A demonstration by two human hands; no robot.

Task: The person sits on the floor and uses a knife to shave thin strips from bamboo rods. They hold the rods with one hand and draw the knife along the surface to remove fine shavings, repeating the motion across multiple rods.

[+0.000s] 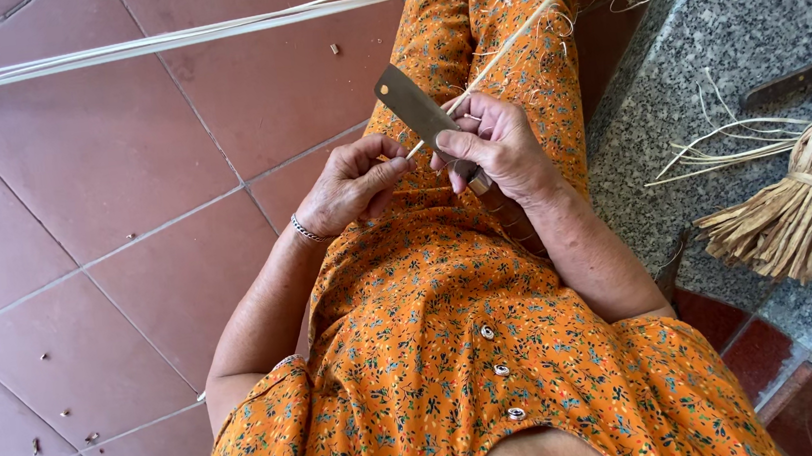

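Gripping a flat knife [417, 109] by its handle over the lap, right hand [496, 143] is closed; blade points far-left. Left hand [353, 181] pinches closed on the near end of 1 thin pale strip [516, 33], long axis running far-right. Strip looks light, springy, likely splintery; best held near the blade.

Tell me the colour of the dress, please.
Orange dress with a small floral print, best seen in the head view.

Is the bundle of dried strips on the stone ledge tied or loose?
Tied. A band wraps the bundle of dried strips near its middle, pinching it; the cut ends fan out below on the stone ledge.
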